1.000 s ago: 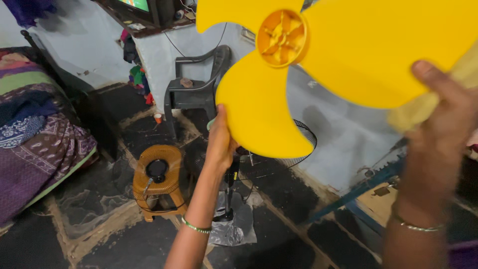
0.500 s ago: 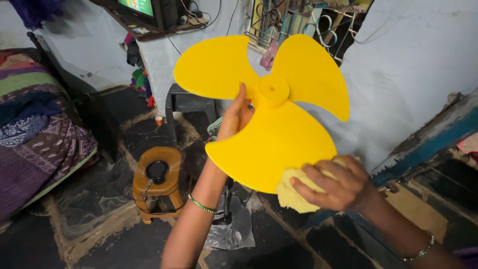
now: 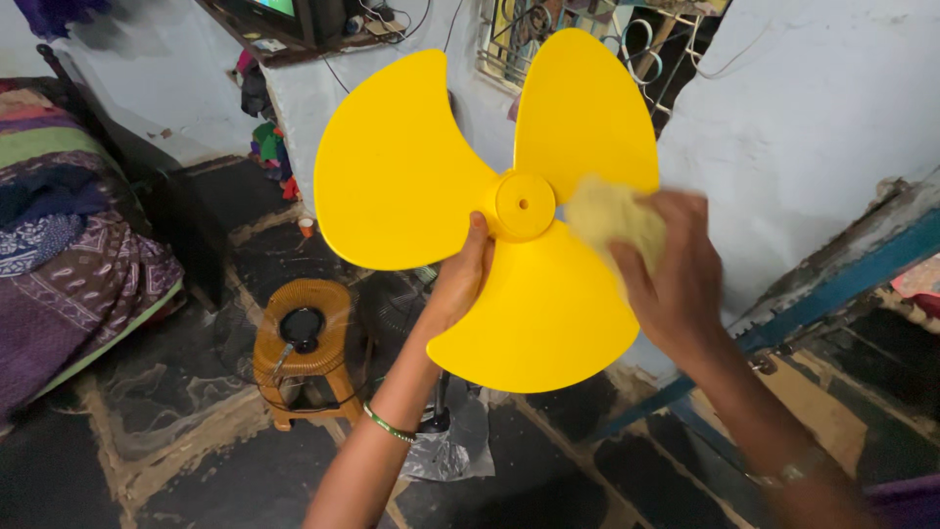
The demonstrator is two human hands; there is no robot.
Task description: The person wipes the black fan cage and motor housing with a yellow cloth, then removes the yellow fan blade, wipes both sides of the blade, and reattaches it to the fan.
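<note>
A left hand (image 3: 458, 284) grips a yellow three-bladed plastic fan propeller (image 3: 509, 211) beside its hub, holding it up above the floor, while the right hand (image 3: 666, 274), closed on a pale yellow cloth (image 3: 612, 216), presses it against a blade. A brown woven stool (image 3: 299, 348) stands below.

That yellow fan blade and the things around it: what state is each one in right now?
Yellow three-blade fan blade: held up in the air, off any fan.
Left hand: grips the blade beside its hub.
Right hand: presses a cloth to the blade.
Pale yellow cloth: bunched, against the blade.
Brown stool: upright on the floor.
Patterned blanket: rumpled on the bed.
</note>
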